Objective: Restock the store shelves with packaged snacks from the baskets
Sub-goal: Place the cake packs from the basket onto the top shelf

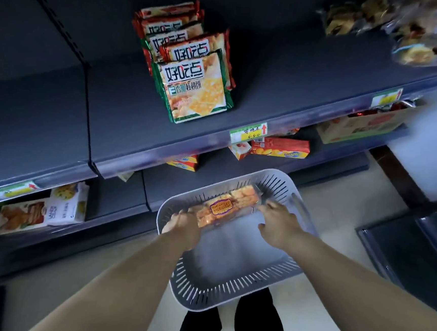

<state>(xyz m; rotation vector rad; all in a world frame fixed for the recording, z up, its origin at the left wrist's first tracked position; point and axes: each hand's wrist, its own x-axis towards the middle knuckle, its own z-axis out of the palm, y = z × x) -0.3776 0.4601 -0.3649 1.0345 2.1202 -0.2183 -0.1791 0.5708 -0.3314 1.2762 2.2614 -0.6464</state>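
Note:
A clear snack pack (226,204) of orange-brown biscuits with an orange label is held over the grey slotted basket (228,285) on the floor. My left hand (184,224) grips its near-left end. My right hand (277,220) grips its right end. Nothing else shows inside the basket. On the dark shelf (110,119) above stands a row of green and red cracker bags (191,75).
Clear bags of pastries (419,29) lie at the shelf's far right. Lower shelves hold red-yellow boxes (279,147), an orange carton (358,126) and a white box (41,209). Price tags line the shelf edges. A dark shelf unit (421,249) stands to the right. My legs are below the basket.

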